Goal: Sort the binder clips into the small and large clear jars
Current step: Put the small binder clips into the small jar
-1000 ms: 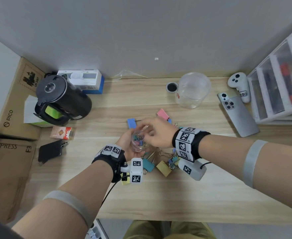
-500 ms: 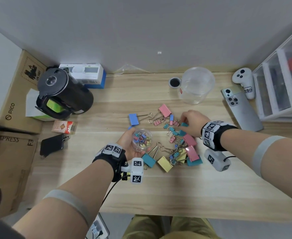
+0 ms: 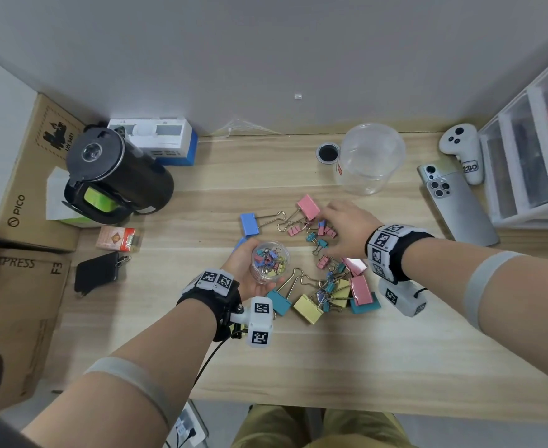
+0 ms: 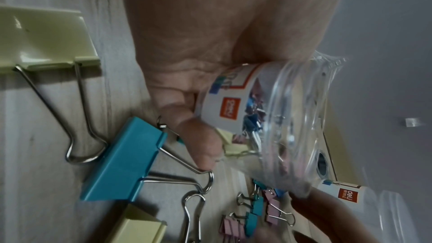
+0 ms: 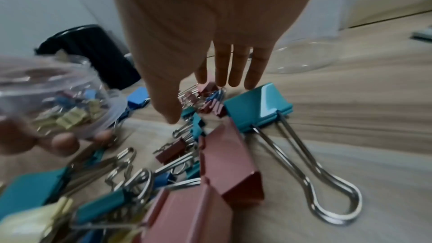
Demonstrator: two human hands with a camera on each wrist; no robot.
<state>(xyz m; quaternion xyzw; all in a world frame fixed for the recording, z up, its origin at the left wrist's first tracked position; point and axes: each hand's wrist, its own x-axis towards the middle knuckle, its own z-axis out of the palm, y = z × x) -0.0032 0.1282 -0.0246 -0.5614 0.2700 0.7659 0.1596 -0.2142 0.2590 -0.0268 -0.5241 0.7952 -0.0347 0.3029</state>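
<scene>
in the head view my left hand (image 3: 245, 270) holds the small clear jar (image 3: 270, 262) just above the wooden desk (image 3: 331, 357), its mouth up, with many small coloured clips inside. my right hand (image 3: 347, 232) is over the loose small binder clips (image 3: 323, 236) in the middle of the desk. from here i cannot tell if the fingertips already pinch one. the large binder clips (image 3: 308, 308) lie in a heap just beside the small jar, and the large clear jar (image 3: 368, 158) stands at the back, well apart and with nothing in it that i can see.

in the left wrist view the fingers are curled around the small jar, and the thumb (image 4: 198, 141) presses on its label. the jar is tilted here, and a large teal clip (image 4: 121, 165) lies just below it.

in the right wrist view the fingers (image 5: 230, 67) are straight and close together, the thumb (image 5: 167, 104) apart from them, all reaching down to a group of small pink and blue clips (image 5: 208, 99). nothing is held yet, i think.

what could go wrong: the wire handles of the small clips look tangled, so one pinch may lift several and drop some. if i tilt the small jar more, clips could spill out. the large pink clip (image 5: 224, 162) is near and could be dragged along by mistake.
</scene>
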